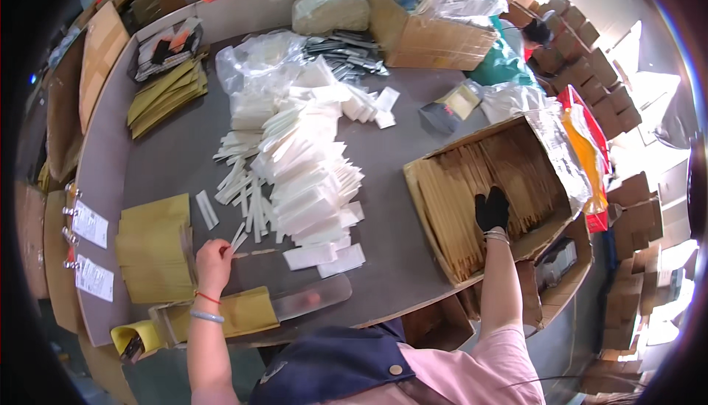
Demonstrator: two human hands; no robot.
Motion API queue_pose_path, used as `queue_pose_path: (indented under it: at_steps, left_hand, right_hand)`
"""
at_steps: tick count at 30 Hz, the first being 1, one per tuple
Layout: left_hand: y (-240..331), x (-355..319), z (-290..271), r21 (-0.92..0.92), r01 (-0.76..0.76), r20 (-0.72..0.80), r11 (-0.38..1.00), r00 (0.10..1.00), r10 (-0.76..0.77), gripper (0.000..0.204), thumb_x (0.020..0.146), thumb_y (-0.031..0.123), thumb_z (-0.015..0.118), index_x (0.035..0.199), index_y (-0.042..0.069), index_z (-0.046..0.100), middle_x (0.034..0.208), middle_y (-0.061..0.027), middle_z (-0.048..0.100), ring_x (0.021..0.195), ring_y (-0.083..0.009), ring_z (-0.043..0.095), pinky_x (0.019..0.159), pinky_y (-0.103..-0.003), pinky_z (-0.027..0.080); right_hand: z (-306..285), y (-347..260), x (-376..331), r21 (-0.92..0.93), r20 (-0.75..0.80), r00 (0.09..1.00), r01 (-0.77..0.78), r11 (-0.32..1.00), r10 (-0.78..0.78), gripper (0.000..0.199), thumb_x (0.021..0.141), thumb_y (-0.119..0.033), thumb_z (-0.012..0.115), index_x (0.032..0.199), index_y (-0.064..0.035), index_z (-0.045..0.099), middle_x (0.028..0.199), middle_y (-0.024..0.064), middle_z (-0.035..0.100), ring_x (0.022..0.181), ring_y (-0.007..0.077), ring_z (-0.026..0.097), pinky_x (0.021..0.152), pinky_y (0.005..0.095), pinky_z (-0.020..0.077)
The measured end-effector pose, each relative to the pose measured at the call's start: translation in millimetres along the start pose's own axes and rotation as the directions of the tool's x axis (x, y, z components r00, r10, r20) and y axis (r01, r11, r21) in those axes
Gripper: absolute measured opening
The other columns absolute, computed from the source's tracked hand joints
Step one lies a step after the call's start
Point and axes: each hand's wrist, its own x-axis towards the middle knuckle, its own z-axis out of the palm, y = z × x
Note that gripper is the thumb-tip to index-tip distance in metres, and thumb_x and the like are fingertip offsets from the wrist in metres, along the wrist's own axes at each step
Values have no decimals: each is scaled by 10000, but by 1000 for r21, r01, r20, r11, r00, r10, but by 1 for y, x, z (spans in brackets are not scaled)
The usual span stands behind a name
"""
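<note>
**Both hands out: one on the worktop, one in the stick carton**

From my feed, looking down over the cap brim.

Left hand (pixel 214 259): bare, resting knuckles-up on the grey worktop (pixel 177 154), fingers curled loosely down toward a thin pale strip (pixel 251 253) lying flat just beside the fingertips. I cannot tell whether the fingers actually pinch it or only touch the surface. A red band and a pale blue band sit on that wrist.

Right hand (pixel 492 209): in a black glove, reaching into the open cardboard carton (pixel 420 206) at the right edge of the worktop. Palm down on the packed wooden sticks (pixel 472 176) (long, thin, laid in rows). Fingers are spread and flat on them; no stick is visibly lifted, so I read it as pressing, not gripping.

Around the left hand:
- stack of yellow envelopes (pixel 155 246) just to its left, touching the wrist area
- clear flat plastic piece (pixel 310 298) near the front edge, below the hand
- another yellow envelope (pixel 247 310) beside that plastic piece
- loose white paper sleeves (pixel 243 191) scattered above the hand, running into a big heap of white packets (pixel 310 161) mid-worktop

Farther back: crumpled clear bags (pixel 258 54), a second pile of yellow envelopes (pixel 166 91), a tall cardboard box (pixel 435 32).
</note>
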Motion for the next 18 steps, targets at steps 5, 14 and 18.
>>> queue_pose_path:
  at_steps: [5,14,18]
  left_hand:
    - [51,-10,3,33,-177,-40,984,983,178,22,880,48,606,885,27,603,828,-172,602,800,-405,587,689,-480,470]
    - [115,-27,48,-47,-506,-12,861,862,506,194,796,16,685,973,29,606,1056,-141,593,992,-354,576,867,-433,491]
    - [122,-28,47,-22,-431,71,902,899,431,306,738,33,738,1009,44,596,1068,-149,589,1000,-363,571,865,-443,485]
  right_hand:
    - [-4,-15,-31,135,-65,997,55,989,-47,665,962,-450,502,1420,27,432,1431,266,463,1326,430,427,1109,481,345]
    - [-10,3,-62,55,-316,927,229,972,-200,471,894,-360,610,1185,11,605,1208,245,604,1157,400,551,1004,475,430]
    - [-49,-13,-79,-69,68,996,56,996,-51,317,860,-317,624,1012,-41,660,1061,205,647,1024,403,604,884,492,476]
